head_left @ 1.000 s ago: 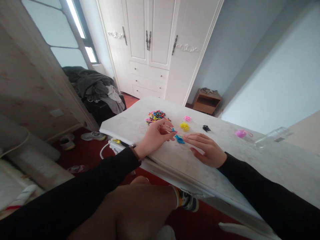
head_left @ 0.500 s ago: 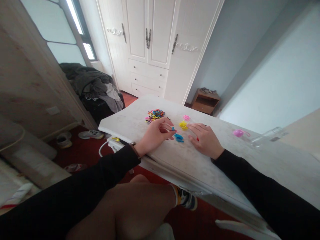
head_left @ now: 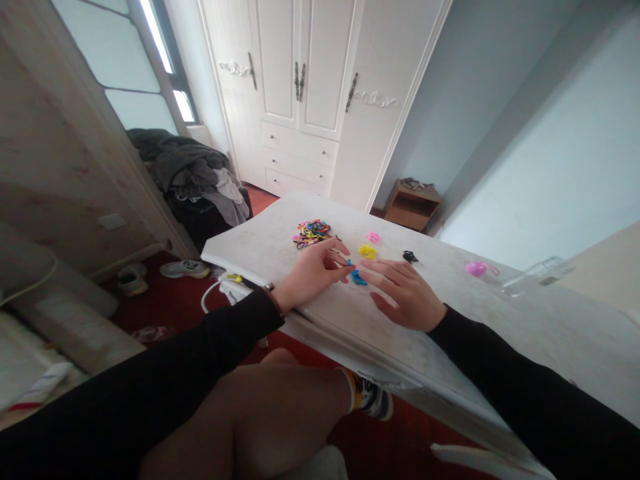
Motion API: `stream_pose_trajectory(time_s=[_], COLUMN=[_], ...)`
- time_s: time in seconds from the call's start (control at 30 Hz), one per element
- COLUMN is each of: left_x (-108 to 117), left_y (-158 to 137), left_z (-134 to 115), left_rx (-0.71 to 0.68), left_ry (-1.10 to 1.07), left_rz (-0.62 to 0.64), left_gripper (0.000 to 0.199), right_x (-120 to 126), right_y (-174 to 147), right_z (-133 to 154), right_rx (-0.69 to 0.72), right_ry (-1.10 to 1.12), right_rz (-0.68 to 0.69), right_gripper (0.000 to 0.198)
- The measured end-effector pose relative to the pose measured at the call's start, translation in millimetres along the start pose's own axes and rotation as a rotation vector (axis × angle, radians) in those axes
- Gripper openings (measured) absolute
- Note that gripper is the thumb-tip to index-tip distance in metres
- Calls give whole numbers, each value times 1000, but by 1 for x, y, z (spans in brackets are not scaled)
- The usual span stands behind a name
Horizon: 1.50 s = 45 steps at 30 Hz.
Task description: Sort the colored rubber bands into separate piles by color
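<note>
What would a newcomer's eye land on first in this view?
First, the mixed-colour heap of small bands on the white table, just beyond the left hand, which has a small blue piece at its fingertips. Then the single-colour clusters: a blue cluster between the hands, a yellow cluster and pink cluster farther back, and a black cluster beyond the right hand.

No word can be read for certain: the dark lettering (head_left: pixel 365 385) on the orange-banded sock (head_left: pixel 356 392), below the near edge of the tabletop (head_left: pixel 450 333), is unclear, and the grey patch (head_left: pixel 551 280) on the clear container (head_left: pixel 525 280), by the far edge, is too blurred
</note>
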State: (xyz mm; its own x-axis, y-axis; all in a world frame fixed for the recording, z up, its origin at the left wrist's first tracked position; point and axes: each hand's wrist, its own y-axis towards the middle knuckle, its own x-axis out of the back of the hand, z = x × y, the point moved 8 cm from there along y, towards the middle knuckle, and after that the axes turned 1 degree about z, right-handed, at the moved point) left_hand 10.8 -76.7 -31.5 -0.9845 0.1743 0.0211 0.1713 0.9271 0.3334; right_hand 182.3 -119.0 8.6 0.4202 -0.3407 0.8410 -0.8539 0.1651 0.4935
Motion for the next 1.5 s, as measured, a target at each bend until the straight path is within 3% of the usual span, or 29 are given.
stream_pose_trajectory(time_s=[0.3, 0.87, 0.97, 1.07, 1.17, 1.37, 1.5], left_x=[-4, -5, -3, -3, -4, -4, -10], left_y=[-1, -1, -1, 0, 1, 3, 3], left_z=[0, 0, 1, 1, -1, -13, -22], left_rx=[-8, 11, 0, -9, -26, -90, -171], left_ry=[33, 24, 35, 65, 109, 380, 527], left_rz=[45, 55, 44, 48, 52, 38, 46], left_gripper=[31, 36, 35, 30, 21, 5, 10], right_x=[-2, -5, -3, -2, -10, -36, -46], right_y=[-1, -5, -9, -15, -13, 4, 2], right_z=[0, -8, -30, -72, -109, -141, -151], right_rx=[39, 15, -95, -313, -465, -552, -561], right_ry=[65, 168, 185, 132, 58, -25, 89], right_rz=[-4, 11, -59, -129, -85, 103, 109], right_gripper=[63, 51, 39, 28, 28, 33, 34])
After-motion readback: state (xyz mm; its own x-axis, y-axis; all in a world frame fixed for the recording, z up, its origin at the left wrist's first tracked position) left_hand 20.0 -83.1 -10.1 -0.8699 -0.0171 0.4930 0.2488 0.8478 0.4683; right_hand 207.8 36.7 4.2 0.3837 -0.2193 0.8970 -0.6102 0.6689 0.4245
